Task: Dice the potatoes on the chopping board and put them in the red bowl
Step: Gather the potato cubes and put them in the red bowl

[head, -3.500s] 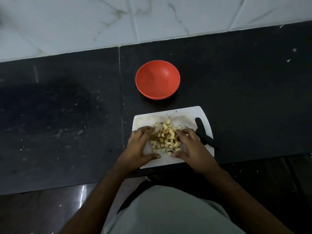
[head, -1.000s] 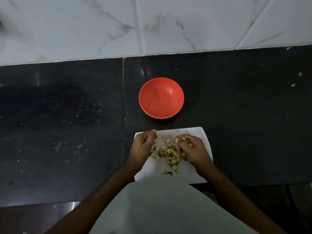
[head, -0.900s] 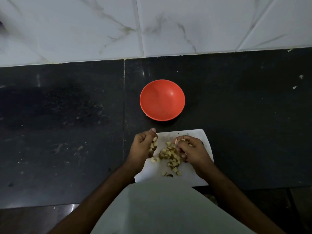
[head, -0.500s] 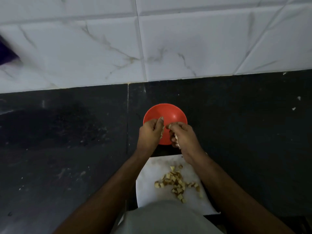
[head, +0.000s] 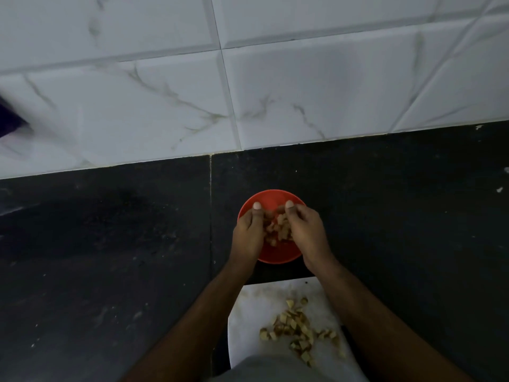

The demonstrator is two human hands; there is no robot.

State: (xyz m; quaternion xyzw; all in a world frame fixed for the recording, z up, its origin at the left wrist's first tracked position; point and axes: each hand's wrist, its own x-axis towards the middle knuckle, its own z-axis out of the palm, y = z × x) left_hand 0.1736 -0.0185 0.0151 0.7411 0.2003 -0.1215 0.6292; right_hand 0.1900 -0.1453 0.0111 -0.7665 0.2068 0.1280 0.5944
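The red bowl (head: 277,257) stands on the black counter, just beyond the white chopping board (head: 252,312). Both my hands hover over the bowl, side by side with thumbs pointing forward. My left hand (head: 247,235) and my right hand (head: 309,232) cup a clump of diced potato (head: 278,230) between their curled fingers. The hands hide most of the bowl's inside. A smaller heap of potato dice (head: 296,330) lies on the board near my body. The knife is not visible.
The black stone counter (head: 110,257) stretches left and right of the bowl, with a seam just left of it. White marble-look wall tiles (head: 248,92) rise behind. My grey shirt (head: 275,370) covers the board's near edge.
Both hands scooped dice from the board, lifted them and carried them forward over the red bowl. The heap on the board has shrunk. The camera tilted up towards the wall.
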